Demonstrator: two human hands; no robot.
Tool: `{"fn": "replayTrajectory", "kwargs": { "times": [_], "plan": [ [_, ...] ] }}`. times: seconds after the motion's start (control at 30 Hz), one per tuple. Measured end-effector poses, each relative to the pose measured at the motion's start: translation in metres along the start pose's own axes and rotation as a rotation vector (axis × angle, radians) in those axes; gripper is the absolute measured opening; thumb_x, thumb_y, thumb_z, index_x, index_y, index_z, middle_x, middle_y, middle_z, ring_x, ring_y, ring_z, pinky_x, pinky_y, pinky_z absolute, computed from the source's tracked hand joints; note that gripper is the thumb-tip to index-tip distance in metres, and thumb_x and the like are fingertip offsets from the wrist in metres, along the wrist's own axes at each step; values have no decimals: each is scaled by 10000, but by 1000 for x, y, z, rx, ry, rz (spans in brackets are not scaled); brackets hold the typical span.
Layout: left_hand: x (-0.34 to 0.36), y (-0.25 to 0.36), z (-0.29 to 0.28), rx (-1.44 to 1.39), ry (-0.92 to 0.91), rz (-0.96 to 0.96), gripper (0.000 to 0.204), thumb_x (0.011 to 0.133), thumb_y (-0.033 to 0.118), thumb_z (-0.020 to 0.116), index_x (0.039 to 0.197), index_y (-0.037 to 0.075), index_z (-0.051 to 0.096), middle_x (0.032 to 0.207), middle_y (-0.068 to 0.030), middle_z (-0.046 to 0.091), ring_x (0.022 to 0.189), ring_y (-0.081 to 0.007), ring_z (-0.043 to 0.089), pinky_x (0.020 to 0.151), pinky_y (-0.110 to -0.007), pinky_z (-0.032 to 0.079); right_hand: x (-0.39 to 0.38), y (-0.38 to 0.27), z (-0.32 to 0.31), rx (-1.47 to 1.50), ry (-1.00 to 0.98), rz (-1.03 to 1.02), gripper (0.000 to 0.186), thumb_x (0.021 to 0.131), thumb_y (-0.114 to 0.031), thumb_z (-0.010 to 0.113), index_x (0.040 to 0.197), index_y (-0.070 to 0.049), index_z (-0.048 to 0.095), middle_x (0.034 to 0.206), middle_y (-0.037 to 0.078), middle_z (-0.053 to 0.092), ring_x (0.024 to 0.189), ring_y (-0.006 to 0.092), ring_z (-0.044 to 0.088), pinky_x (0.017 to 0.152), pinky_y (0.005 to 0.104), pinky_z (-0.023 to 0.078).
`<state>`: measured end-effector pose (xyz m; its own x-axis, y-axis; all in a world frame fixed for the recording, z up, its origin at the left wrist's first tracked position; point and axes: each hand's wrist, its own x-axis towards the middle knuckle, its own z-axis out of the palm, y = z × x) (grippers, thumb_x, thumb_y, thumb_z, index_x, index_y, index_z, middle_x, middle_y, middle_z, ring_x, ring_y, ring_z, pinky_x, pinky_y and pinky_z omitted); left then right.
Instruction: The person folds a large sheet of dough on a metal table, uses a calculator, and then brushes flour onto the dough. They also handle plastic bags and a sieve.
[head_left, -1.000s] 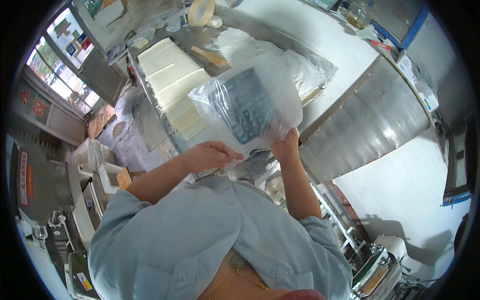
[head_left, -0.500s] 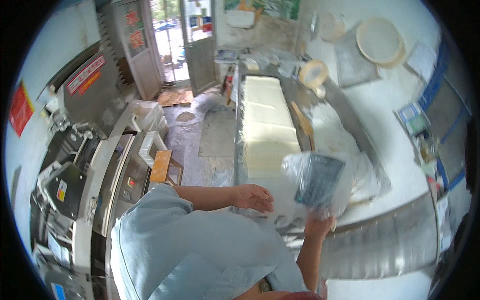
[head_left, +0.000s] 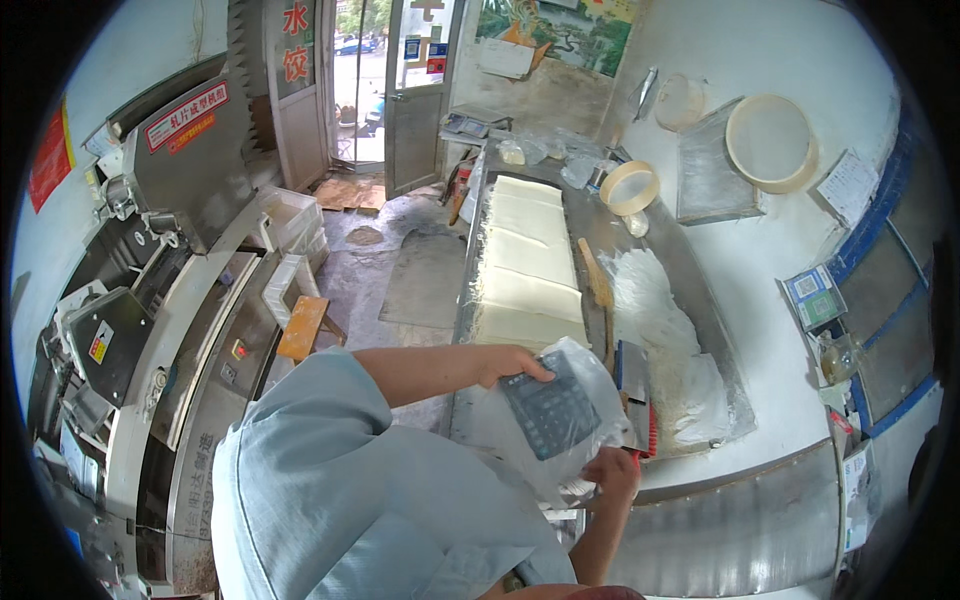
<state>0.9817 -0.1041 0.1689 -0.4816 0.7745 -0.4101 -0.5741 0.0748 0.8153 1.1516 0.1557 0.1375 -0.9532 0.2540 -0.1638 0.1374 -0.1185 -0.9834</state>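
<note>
Between my two hands is a dark calculator (head_left: 552, 405) with rows of keys, wrapped in a clear plastic bag (head_left: 598, 375). My left hand (head_left: 512, 365) is closed on the bagged calculator's upper left corner, thumb on top. At the lower right, the fingers of my right hand (head_left: 612, 473) are closed on the gathered plastic. Just beyond, a metal worktable (head_left: 705, 320) carries a long stack of pale dough sheets (head_left: 530, 265). A wooden stick (head_left: 596, 275) lies along its right side, by a heap of white flour (head_left: 650, 300). Partly hidden behind the bag is a red-bristled brush (head_left: 652, 432).
Round sieves hang on the right wall, one large sieve (head_left: 770, 143) among them; a smaller sieve (head_left: 630, 188) stands on the table. Along the left runs a dough-sheeting machine (head_left: 190, 150). A wooden stool (head_left: 303, 328) and white crates (head_left: 290, 220) stand beside it. The door (head_left: 425, 130) is ajar.
The bagged calculator has come left and closer to my body. My left hand, empty before, has taken hold of it. The brush has come into sight on the table.
</note>
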Motion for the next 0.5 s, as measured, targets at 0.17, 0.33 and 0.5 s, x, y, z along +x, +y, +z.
{"fn": "replayTrajectory", "kwargs": {
  "times": [0.17, 0.33, 0.5],
  "plan": [
    [21, -11, 19, 48, 18, -53, 350, 818, 204, 685, 1115, 30, 623, 1059, -95, 647, 925, -216, 618, 807, -346, 491, 0, -26, -35, -353, 401, -638, 318, 864, -77, 541, 1176, -18, 525, 1123, 126, 548, 1035, 202, 533, 874, 299, 435],
    [35, -7, 44, 281, -67, -71, 404, 806, 203, 685, 1164, 39, 594, 1083, -102, 642, 936, -213, 616, 838, -342, 471, 10, -7, -10, -412, -94, -53, 661, 829, -262, 662, 1366, -15, 365, 1358, 147, 408, 1250, 261, 398, 1003, 353, 359],
    [55, -3, 46, 313, 95, -194, 442, 865, 348, 578, 1139, 2, 585, 1066, -135, 638, 955, -264, 613, 872, -369, 460, -14, 13, -10, 246, -88, 265, 396, 881, -204, 612, 1200, 15, 527, 1079, 91, 601, 1004, 188, 560, 879, 321, 450]
  ]
}}
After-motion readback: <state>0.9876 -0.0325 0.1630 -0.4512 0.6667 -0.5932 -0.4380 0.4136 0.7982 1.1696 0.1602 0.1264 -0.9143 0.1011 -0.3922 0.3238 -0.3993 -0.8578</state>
